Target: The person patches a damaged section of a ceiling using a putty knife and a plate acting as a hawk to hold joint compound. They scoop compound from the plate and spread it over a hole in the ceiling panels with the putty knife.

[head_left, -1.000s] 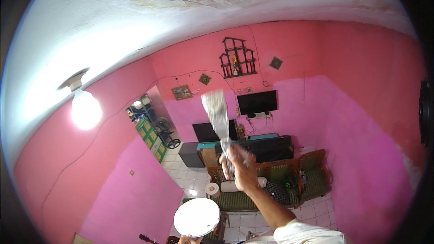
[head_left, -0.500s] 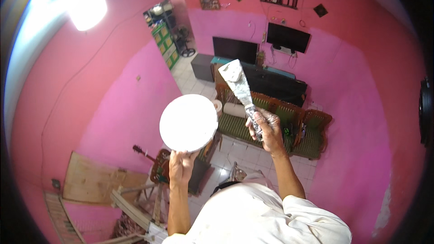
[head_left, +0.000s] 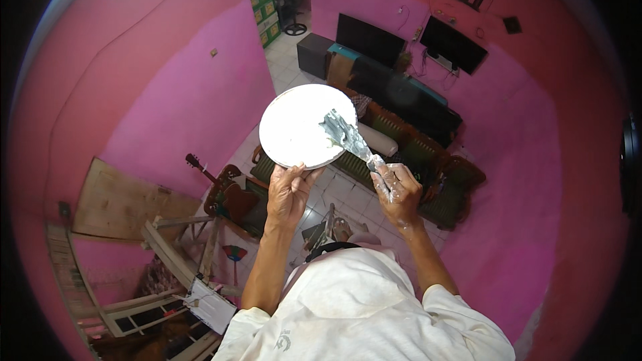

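Observation:
In the head view, my left hand [head_left: 292,190] grips the lower edge of a round white plate or lid [head_left: 294,120], held out at the middle of the picture. My right hand [head_left: 396,190], smeared with white paste, is closed on the handle of a putty knife [head_left: 351,137]. The knife's paste-coated blade lies over the right part of the white disc; I cannot tell whether it touches the surface.
Far below are a sofa [head_left: 444,194], a guitar [head_left: 235,197], two televisions [head_left: 451,47], a tiled floor [head_left: 285,60] and shelving with green crates [head_left: 267,20]. Wooden scaffolding [head_left: 174,247] stands at lower left, beside a leaning board [head_left: 117,197]. Pink walls [head_left: 177,93] surround me.
The view has tilted down from the ceiling. The disc has risen into the middle of the picture, and the putty knife's blade has come down from upright onto or over it.

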A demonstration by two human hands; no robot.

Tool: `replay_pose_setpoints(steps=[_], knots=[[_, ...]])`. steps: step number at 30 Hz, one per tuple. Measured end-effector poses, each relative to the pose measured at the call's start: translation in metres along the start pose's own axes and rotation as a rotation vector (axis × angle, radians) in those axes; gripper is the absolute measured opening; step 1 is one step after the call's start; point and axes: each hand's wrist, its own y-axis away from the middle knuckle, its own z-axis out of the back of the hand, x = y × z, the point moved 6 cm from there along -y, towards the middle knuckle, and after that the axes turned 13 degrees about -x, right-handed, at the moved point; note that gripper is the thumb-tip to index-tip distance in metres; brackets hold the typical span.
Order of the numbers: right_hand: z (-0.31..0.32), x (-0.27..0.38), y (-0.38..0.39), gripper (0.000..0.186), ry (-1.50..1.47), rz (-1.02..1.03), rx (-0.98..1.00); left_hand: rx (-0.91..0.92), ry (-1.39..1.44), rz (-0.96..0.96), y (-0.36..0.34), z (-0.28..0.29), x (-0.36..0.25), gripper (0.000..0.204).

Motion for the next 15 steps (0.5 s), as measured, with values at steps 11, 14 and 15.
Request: replay_pose_setpoints(steps=[11, 14, 15], knots=[[0.024, -0.027, -0.02, 0.023, 0.205, 0.124, 0.164, -0.02, 0.006, 0.029, -0.005, 0.018, 0.006, 0.048], [0.022, -0.04, -0.027, 0.022, 0.142, -0.007, 0.191, -0.009, -0.007, 0.019, -0.005, 0.016, 0.003, 0.049], [0.022, -0.045, -0.031, 0.021, 0.003, -0.106, 0.159, -0.012, -0.005, 0.021, -0.006, 0.018, 0.004, 0.049]])
